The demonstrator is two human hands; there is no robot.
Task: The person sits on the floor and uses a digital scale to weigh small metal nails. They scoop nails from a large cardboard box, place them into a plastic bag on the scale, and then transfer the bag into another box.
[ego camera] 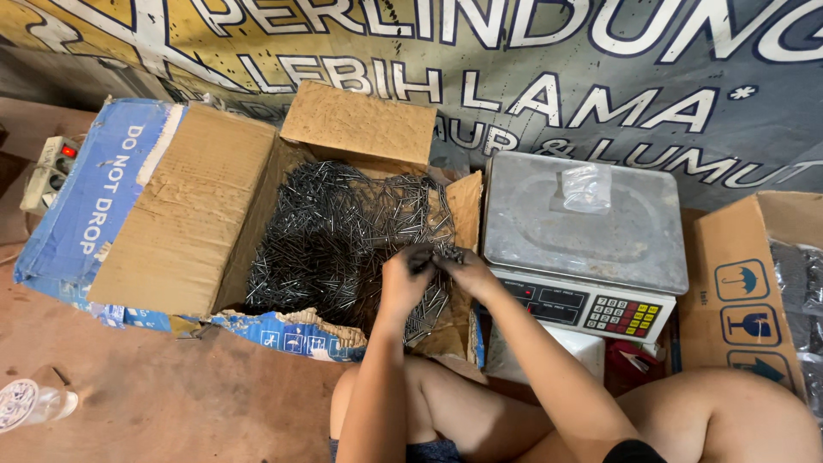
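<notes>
Both hands meet over the open box (184, 214) of dark nails (330, 236), at its 4 o'clock corner. The left hand (405, 279) and right hand (467, 270) are curled together, each pinching a small bunch of nails between them; the heap spreads away toward 10 o'clock. At 3 o'clock of the hands stands a scale (583, 240) with a clear bag (587, 189) on its grey pan. Farther at 3 o'clock is a second carton (746, 291) with blue pictograms. A grey-and-yellow banner (600, 77) with large white lettering hangs at 12 o'clock.
</notes>
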